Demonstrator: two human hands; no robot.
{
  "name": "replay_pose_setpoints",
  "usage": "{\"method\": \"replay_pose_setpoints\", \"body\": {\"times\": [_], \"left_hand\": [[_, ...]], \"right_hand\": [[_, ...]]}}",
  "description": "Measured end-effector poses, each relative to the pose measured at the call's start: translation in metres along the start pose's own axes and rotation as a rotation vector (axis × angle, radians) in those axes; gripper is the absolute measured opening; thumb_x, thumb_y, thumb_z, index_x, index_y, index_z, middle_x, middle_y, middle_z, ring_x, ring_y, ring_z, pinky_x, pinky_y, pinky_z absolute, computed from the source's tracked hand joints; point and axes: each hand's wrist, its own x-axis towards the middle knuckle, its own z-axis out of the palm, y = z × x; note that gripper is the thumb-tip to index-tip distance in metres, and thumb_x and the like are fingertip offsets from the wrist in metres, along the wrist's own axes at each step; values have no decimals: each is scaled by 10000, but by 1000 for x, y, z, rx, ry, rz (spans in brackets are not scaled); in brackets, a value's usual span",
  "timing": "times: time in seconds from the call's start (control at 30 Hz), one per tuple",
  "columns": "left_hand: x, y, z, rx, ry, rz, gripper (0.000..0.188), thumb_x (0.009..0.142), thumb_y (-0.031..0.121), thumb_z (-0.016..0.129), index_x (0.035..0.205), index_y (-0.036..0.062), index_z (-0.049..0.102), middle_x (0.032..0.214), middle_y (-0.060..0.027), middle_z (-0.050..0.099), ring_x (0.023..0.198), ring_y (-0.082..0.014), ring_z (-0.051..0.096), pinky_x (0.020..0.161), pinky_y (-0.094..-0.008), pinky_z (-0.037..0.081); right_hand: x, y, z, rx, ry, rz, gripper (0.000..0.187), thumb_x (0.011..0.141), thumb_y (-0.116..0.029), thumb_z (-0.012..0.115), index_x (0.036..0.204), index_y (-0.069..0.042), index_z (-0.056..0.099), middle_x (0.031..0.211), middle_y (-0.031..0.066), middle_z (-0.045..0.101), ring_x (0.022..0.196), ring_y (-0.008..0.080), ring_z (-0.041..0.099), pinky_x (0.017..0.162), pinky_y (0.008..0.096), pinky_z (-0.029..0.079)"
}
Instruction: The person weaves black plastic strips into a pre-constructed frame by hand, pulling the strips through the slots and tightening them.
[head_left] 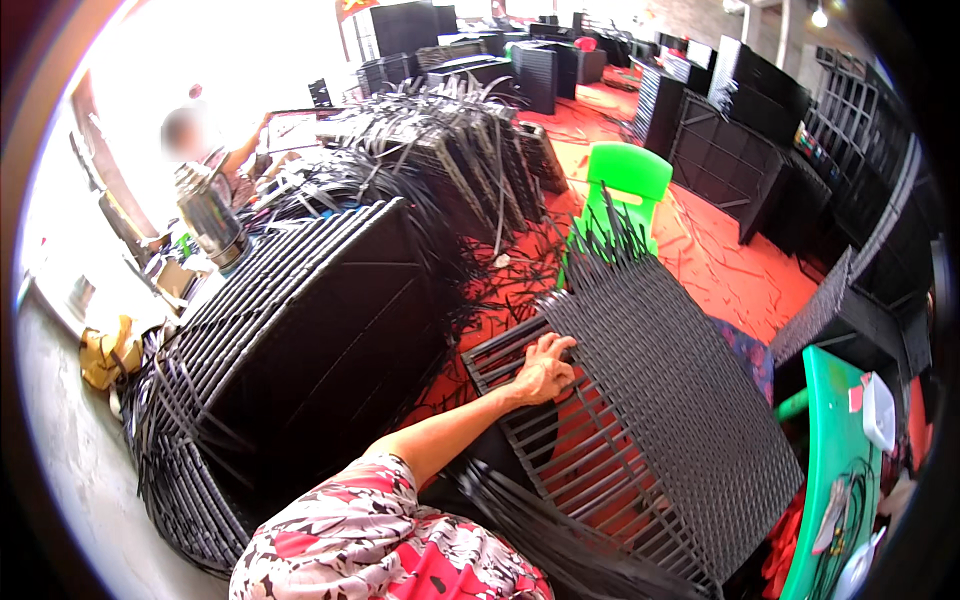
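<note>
Half-woven black panel (690, 420): under our reach and spreading rightward, long axis slanting from upper left to lower right.
Left hand (545, 370): the nearer one, over the weave's edge; fingers half-curled, slightly spread; we cannot tell whether they pinch anything.
Right hand: out of our view.
Green plastic chair (628, 172): just beyond the panel's loose strip ends (612, 240).
Red floor (725, 235): beneath everything.

A bright green chair (628, 170) stands on red floor (742, 262).

Weaving workshop: half-woven black panel (690, 430), strip-littered red floor (715, 250).
</note>
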Motion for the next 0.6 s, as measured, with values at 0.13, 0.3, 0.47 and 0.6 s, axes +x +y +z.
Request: {"method": "replay_pose_setpoints", "body": {"times": [0.13, 0.3, 0.47, 0.6], "left_hand": [[0, 10, -5, -467, 313, -136, 367, 689, 124, 694, 1041, 121, 589, 936, -98, 541, 892, -290, 525, 783, -424, 429], [7, -10, -20, -312, 199, -26, 38, 763, -8, 648, 776, 4, 614, 1020, -70, 449, 844, -168, 541, 673, -305, 460], [2, -30, -28, -569, 208, -81, 61, 783, -27, 672, 736, 10, 660, 1322, -65, 411, 1133, -181, 467, 898, -284, 415], [-8, -38, -50, -517, 151, -149, 33, 809, 1, 677, 789, 6, 651, 1329, -56, 411, 1059, -176, 497, 879, -282, 422]], "right_hand": [[-2, 15, -37, -308, 150, -101, 357, 894, -189, 524, 1214, -35, 564, 1155, 182, 602, 1029, 332, 586, 922, 443, 432], [20, 52, -71, -533, 902, -312, 283, 853, -86, 568, 1124, -110, 645, 1098, 109, 629, 986, 292, 600, 842, 403, 478], [66, 48, -39, -37, 1263, -288, 195, 881, -111, 554, 1046, -70, 648, 881, 107, 636, 844, 255, 629, 769, 339, 501], [68, 37, -16, 1162, 498, 5, 663, 868, -658, 495, 1044, -37, 646, 885, 93, 658, 732, 135, 631, 622, 253, 519]]}}
